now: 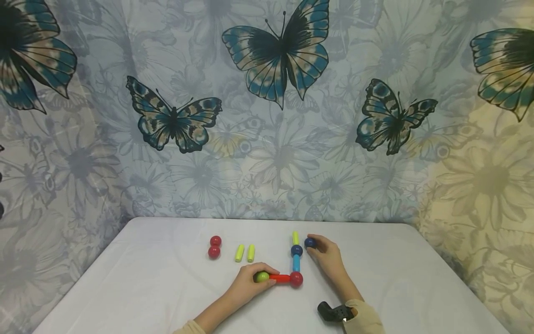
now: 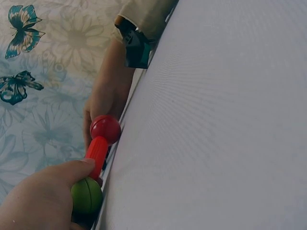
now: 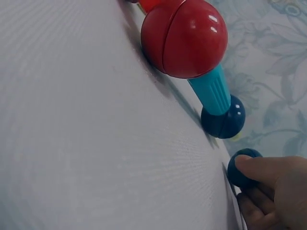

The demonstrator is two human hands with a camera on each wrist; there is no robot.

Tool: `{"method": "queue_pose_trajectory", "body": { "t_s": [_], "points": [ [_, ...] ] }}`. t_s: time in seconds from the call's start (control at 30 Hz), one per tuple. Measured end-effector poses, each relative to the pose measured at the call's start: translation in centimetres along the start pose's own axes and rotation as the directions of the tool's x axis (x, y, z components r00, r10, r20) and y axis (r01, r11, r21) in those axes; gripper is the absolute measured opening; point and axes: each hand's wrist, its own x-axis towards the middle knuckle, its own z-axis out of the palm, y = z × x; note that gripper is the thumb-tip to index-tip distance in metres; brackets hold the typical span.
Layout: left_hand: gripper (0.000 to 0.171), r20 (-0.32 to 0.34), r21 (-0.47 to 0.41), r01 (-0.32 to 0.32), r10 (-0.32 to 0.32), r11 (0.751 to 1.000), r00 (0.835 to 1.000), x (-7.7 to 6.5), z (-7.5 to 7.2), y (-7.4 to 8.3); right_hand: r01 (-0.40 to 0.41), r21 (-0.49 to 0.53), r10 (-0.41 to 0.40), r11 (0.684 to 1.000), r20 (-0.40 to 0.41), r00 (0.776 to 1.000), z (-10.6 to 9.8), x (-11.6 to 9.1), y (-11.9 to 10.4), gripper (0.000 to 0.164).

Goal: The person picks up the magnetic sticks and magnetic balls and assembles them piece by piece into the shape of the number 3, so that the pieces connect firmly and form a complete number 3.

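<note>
My left hand [image 1: 249, 281] grips the green ball [image 1: 262, 277] and the near end of a red rod [image 1: 280, 278]. That rod runs into a red ball [image 1: 296, 279] at the corner of the assembly. From there a light blue rod [image 1: 296, 263] leads away to a dark blue ball [image 1: 296, 250], with a yellow rod [image 1: 295, 238] beyond it. Just right of this line, my right hand [image 1: 327, 257] pinches a second dark blue ball [image 1: 310, 242] between thumb and fingers. In the right wrist view the thumb lies across that held ball [image 3: 242, 167], close over the table.
Two loose red balls [image 1: 214, 252] sit together at the left on the white table [image 1: 158, 278]. Two short yellow rods [image 1: 239, 253] lie between them and the assembly. A patterned butterfly cloth [image 1: 283, 185] hangs behind the table's far edge.
</note>
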Motion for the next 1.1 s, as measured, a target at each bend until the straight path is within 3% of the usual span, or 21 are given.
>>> {"method": "queue_pose_trajectory", "body": {
  "t_s": [0.23, 0.63, 0.8, 0.97, 1.1],
  "points": [
    [0.019, 0.003, 0.005, 0.015, -0.015, 1.0, 1.0, 0.0, 0.0, 0.1, -0.012, -0.023, 0.011, 1.0, -0.031, 0.999, 0.1, 0.4, 0.1, 0.042],
    [0.019, 0.006, 0.02, 0.013, -0.013, 1.0, 1.0, 0.1, 0.0, 0.2, -0.004, 0.044, 0.006, 0.999, -0.047, 0.999, 1.0, 1.8, -0.4, 0.041],
    [0.019, 0.009, 0.023, 0.018, -0.018, 1.0, 1.0, 0.1, -0.1, 0.2, -0.084, 0.099, 0.089, 0.991, -0.051, 0.995, 1.3, 2.6, -0.5, 0.042],
    [0.019, 0.008, 0.027, 0.01, -0.011, 1.0, 1.0, 0.1, -0.1, 0.2, -0.186, 0.192, 0.2, 0.964, -0.058, 0.978, 1.6, 3.4, -0.4, 0.042],
    [0.02, 0.006, 0.024, 0.007, -0.007, 1.0, 1.0, 0.1, -0.1, 0.1, -0.204, 0.232, 0.224, 0.951, -0.063, 0.973, 1.7, 3.7, -0.6, 0.042]
  ]
}}
